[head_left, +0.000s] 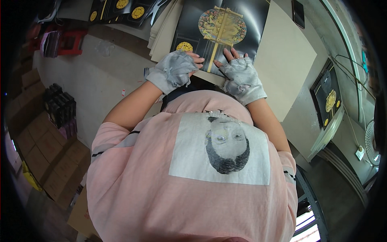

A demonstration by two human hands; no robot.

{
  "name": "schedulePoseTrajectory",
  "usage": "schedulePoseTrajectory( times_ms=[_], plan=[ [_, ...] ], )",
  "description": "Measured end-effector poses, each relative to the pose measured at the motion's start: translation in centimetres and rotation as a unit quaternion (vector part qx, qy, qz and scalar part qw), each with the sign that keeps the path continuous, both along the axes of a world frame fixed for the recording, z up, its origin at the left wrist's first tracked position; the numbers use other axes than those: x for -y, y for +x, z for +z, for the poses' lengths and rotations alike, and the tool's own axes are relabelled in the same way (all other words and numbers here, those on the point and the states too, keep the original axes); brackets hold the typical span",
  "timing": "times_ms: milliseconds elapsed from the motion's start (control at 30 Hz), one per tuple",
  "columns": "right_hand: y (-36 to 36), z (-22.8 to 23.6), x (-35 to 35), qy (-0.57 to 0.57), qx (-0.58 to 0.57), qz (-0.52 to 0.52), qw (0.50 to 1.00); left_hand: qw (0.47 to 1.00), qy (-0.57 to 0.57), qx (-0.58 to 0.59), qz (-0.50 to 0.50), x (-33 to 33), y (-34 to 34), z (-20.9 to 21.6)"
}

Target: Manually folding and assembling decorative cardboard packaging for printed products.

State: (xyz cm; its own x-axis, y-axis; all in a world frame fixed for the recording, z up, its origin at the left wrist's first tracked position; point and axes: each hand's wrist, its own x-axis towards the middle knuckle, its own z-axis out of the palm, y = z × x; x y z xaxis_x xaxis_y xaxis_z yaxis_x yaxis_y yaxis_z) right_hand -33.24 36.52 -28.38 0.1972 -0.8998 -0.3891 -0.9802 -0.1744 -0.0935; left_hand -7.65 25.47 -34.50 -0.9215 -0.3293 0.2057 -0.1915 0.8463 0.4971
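Observation:
A glossy black printed sheet [258,24] with a round gold and multicoloured emblem lies before me, on or against pale grey boards [161,30]. My left hand [177,66], in a grey fingerless glove, rests at its near left corner, fingers stretched to the right beside a small yellow medallion. My right hand [238,66], gloved the same way, lies on the near right part of the sheet with its fingers spread, close to the gold stripe. Neither hand grips anything that I can see.
A dark phone [298,14] lies at the table's far right. More black printed sheets [117,12] sit at the far left, and another black printed panel [327,94] is at the right. Brown cartons [48,149] and a red stool [72,42] stand at the left; a fan [373,143] is at far right.

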Motion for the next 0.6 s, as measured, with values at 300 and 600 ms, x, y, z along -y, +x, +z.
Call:
schedulePoseTrajectory(
  times_ms=[300, 600],
  plan=[
    [-0.2, -0.6, -0.4, -0.024, -0.013, 0.012, 1.000, 1.000, 0.030, -0.002, 0.004, 0.0, -0.4, 0.8],
    [0.1, 0.7, -0.6, 0.001, 0.010, -0.001, 1.000, 0.997, -0.030, 0.060, -0.029, 0.4, 0.1, 0.7]
  ],
)
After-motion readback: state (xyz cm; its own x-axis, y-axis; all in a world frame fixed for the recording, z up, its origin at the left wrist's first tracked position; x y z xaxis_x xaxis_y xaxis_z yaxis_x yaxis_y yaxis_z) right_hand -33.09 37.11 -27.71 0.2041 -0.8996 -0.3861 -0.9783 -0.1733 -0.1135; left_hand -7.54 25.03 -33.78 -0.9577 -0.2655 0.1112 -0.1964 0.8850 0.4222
